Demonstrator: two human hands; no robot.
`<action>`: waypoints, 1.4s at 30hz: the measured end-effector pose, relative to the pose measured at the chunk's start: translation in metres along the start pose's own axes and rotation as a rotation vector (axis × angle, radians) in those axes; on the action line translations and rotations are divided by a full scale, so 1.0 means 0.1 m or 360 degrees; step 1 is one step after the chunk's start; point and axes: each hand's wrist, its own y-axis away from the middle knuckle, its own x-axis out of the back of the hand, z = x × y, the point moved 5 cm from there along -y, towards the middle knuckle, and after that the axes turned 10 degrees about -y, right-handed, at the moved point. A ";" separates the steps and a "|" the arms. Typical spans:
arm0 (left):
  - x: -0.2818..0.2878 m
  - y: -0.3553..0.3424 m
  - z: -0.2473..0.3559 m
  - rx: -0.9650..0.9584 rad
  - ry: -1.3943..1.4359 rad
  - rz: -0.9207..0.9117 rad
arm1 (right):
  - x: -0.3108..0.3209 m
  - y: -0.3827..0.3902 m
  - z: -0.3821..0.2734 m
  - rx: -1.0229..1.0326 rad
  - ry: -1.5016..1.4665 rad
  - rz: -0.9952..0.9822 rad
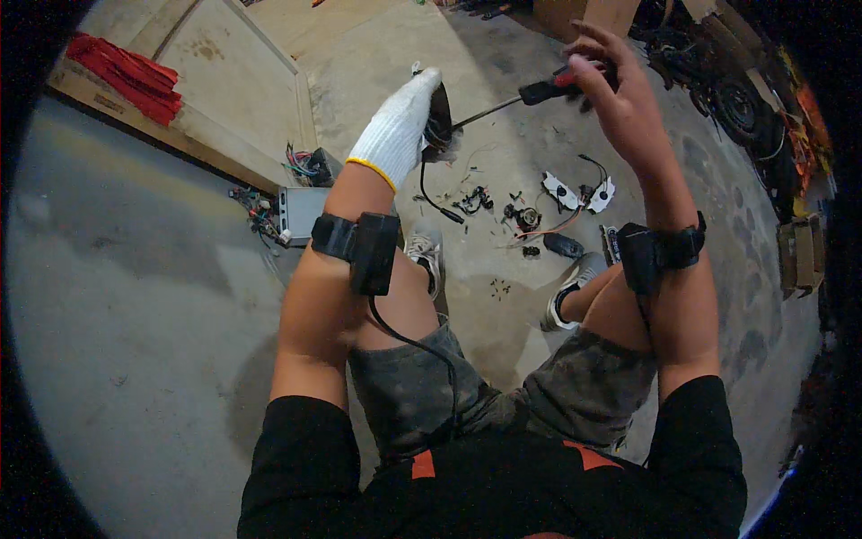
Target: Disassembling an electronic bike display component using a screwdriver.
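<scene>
My left hand (398, 121), in a white knitted glove with a yellow cuff edge, is closed around a dark rounded part (439, 115). From that part a black cable (434, 199) hangs down and ends in a plug. A screwdriver (537, 92) with a black and red handle points at the part, its tip reaching the part's right edge. The bare fingers of my right hand (611, 85) are curled about the handle's end. The inner side of the part is mostly hidden by the glove.
On the concrete floor lie several small black parts (476, 199), a round component (528, 218), white-and-black pieces (561, 191) and scattered screws (499, 288). A metal box with wires (303, 213) stands left, beside a wooden panel carrying a red cloth (126, 76). Cartons (801, 255) and clutter line the right.
</scene>
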 end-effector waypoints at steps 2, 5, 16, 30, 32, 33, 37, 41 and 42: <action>-0.01 -0.01 -0.01 0.0010 -0.0025 -0.0022 | 0.02 -0.01 0.09 -0.0305 0.0015 -0.0017; -0.02 0.01 0.00 0.0034 -0.0014 -0.0020 | 0.00 -0.02 0.08 -0.0263 -0.0017 -0.0042; -0.13 0.18 0.08 0.0015 0.0162 -0.0106 | 0.03 0.02 0.01 -0.0416 0.0116 -0.0017; -0.10 0.04 0.03 0.0022 0.0072 -0.0042 | 0.07 -0.03 -0.15 0.0391 -0.0010 0.0113; -0.12 0.04 0.03 0.0019 0.0130 -0.0081 | 0.07 -0.01 -0.16 0.0504 -0.0015 0.0175; -0.13 0.05 0.03 0.0029 0.0136 -0.0088 | 0.07 -0.01 -0.14 0.0431 0.0058 0.0166; -0.13 0.06 0.04 -0.0018 0.0065 -0.0054 | 0.13 0.04 0.10 -0.0501 -0.0160 0.0078; -0.14 0.06 0.05 -0.0008 0.0083 -0.0015 | 0.11 -0.03 -0.05 0.0089 -0.0121 0.0147; -0.15 0.05 0.05 -0.0001 0.0090 -0.0030 | 0.10 -0.02 -0.13 0.0420 -0.0072 0.0182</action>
